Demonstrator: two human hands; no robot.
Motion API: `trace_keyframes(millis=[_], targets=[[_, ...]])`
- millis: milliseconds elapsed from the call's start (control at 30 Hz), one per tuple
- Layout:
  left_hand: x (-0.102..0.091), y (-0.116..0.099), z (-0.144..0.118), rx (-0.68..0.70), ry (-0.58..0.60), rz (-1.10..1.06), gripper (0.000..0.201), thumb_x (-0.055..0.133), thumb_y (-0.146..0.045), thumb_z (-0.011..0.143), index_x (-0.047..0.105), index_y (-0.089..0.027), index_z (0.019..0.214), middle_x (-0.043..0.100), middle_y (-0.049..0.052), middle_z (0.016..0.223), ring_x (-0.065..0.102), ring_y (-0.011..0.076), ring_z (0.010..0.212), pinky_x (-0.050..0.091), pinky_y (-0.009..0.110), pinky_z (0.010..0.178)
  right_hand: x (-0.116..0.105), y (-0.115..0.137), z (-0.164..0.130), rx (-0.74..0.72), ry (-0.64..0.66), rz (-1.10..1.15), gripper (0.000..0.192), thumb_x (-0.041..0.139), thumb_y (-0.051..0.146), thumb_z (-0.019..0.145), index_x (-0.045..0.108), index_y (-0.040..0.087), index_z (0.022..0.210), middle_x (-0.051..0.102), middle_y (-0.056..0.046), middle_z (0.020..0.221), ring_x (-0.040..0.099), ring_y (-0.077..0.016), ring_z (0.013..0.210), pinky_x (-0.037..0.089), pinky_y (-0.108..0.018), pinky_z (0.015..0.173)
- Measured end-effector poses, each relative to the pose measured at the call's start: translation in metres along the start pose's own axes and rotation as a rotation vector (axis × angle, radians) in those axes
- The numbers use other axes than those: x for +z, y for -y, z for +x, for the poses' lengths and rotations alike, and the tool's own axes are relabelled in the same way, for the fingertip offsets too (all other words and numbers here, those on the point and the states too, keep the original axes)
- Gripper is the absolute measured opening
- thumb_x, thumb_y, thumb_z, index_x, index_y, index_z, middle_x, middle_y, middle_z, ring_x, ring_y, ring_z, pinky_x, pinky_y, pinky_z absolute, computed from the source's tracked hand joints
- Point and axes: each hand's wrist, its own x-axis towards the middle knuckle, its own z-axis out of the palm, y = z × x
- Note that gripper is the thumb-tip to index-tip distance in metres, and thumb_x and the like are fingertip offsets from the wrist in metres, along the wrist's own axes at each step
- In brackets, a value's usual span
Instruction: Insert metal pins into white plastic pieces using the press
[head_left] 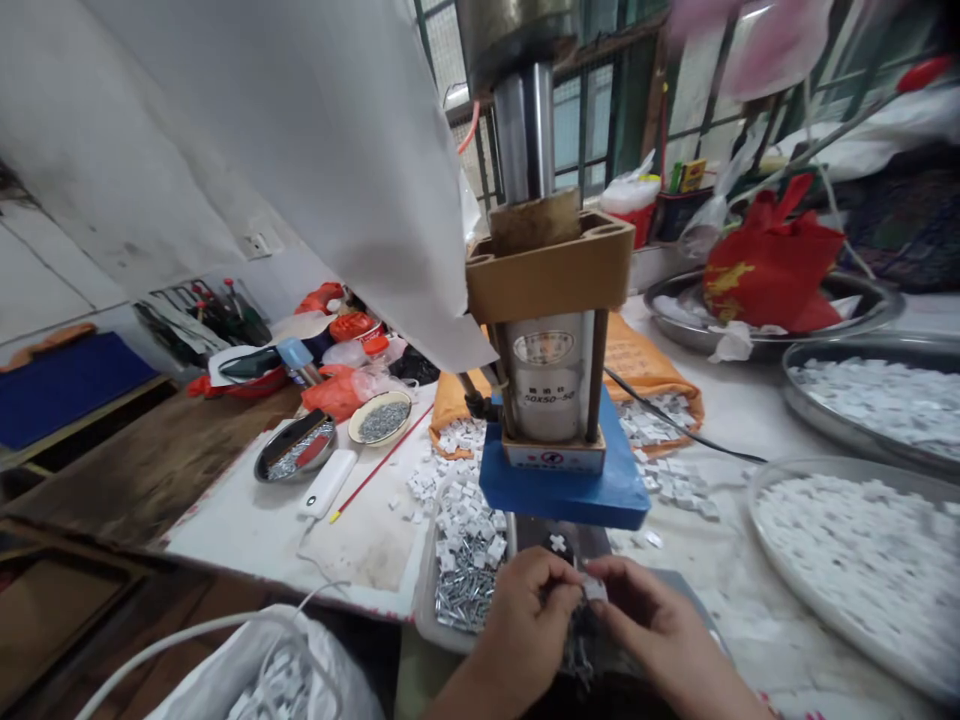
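two hands meet at the bottom centre of the frame: the left hand [525, 612] and right hand [654, 622] both pinch a small white piece [594, 588] just below the blue-based press [559, 400], beside a tray of metal pins [459, 590] on the desk [360, 540].

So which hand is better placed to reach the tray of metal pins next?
Probably the left hand: the tray of metal pins lies right beside it, while the right hand sits on the far side, pinching a small white part.
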Motion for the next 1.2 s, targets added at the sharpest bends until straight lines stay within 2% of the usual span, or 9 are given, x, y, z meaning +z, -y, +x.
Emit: trace_keyframes(millis=[167,300,467,567,667,767,900,1033,1200], targets=[[-0.008,0.006,-0.008,0.017,-0.020,0.104,0.017,0.052,-0.007,0.078,0.065,-0.018,0.077,0.064,0.003,0.079,0.057,0.0170,0.077,0.041,0.026,0.071,0.010,0.015,0.005,0.040,0.114,0.083,0.028,0.067,0.042,0.066,0.069,0.023,0.086,0.074,-0.007,0.085,0.068,-0.0250,0.081,0.056,-0.031,0.072],[-0.016,0.005,-0.014,0.047,-0.059,0.129,0.016,0.052,-0.007,0.079,0.064,-0.018,0.077,0.064,0.004,0.080,0.058,0.0173,0.079,0.042,0.026,0.073,0.021,0.012,0.006,-0.007,0.031,0.116,0.029,0.070,0.042,0.065,0.071,0.023,0.087,0.074,-0.007,0.084,0.068,-0.0241,0.080,0.056,-0.031,0.073],[-0.013,0.003,-0.015,0.151,-0.074,0.170,0.018,0.052,-0.004,0.077,0.063,-0.018,0.073,0.062,0.004,0.076,0.056,0.0174,0.077,0.041,0.028,0.074,0.026,0.019,0.002,-0.172,-0.056,0.044,0.020,0.071,0.040,0.065,0.074,0.022,0.073,0.071,-0.009,0.083,0.068,-0.0230,0.079,0.057,-0.029,0.070],[-0.011,0.007,-0.011,0.000,-0.069,0.003,0.015,0.059,-0.003,0.068,0.059,-0.017,0.072,0.057,0.000,0.072,0.052,0.0136,0.069,0.040,0.024,0.066,0.023,0.027,0.001,-0.206,-0.043,0.015,0.020,0.069,0.040,0.067,0.075,0.022,0.072,0.070,-0.010,0.083,0.069,-0.0231,0.078,0.057,-0.027,0.067],[-0.011,0.012,-0.007,-0.196,0.028,-0.284,0.015,0.065,-0.009,0.066,0.056,-0.015,0.076,0.052,-0.003,0.067,0.047,0.0096,0.061,0.036,0.020,0.056,0.020,0.028,0.000,-0.176,-0.023,0.010,0.018,0.071,0.039,0.064,0.075,0.023,0.070,0.071,-0.009,0.079,0.069,-0.0228,0.074,0.057,-0.027,0.066],[-0.012,0.016,-0.006,-0.215,0.092,-0.436,0.020,0.066,-0.013,0.067,0.057,-0.015,0.084,0.055,-0.002,0.071,0.049,0.0095,0.063,0.038,0.019,0.058,0.021,0.024,0.000,-0.088,-0.004,0.078,0.025,0.073,0.043,0.061,0.074,0.023,0.076,0.074,-0.008,0.079,0.069,-0.0240,0.075,0.057,-0.031,0.070],[-0.017,0.012,-0.011,-0.099,0.040,-0.235,0.026,0.064,-0.010,0.070,0.060,-0.017,0.095,0.059,0.001,0.085,0.053,0.0124,0.073,0.044,0.024,0.068,0.024,0.020,0.002,0.051,0.043,0.205,0.040,0.075,0.051,0.058,0.071,0.021,0.085,0.074,-0.011,0.090,0.069,-0.0274,0.083,0.057,-0.036,0.073],[-0.024,0.007,-0.016,0.173,0.019,0.061,0.033,0.059,-0.002,0.071,0.061,-0.019,0.099,0.061,0.004,0.099,0.055,0.0179,0.093,0.043,0.031,0.087,0.026,0.022,0.005,0.165,0.033,0.330,0.042,0.079,0.047,0.055,0.069,0.023,0.089,0.074,-0.009,0.089,0.068,-0.0261,0.081,0.057,-0.035,0.069],[-0.019,0.009,-0.017,0.335,0.013,0.239,0.034,0.056,0.000,0.073,0.061,-0.018,0.101,0.061,0.008,0.105,0.054,0.0202,0.100,0.043,0.034,0.091,0.028,0.022,0.003,0.152,-0.002,0.324,0.038,0.080,0.046,0.053,0.068,0.022,0.079,0.072,-0.007,0.079,0.067,-0.0237,0.073,0.057,-0.033,0.064]])
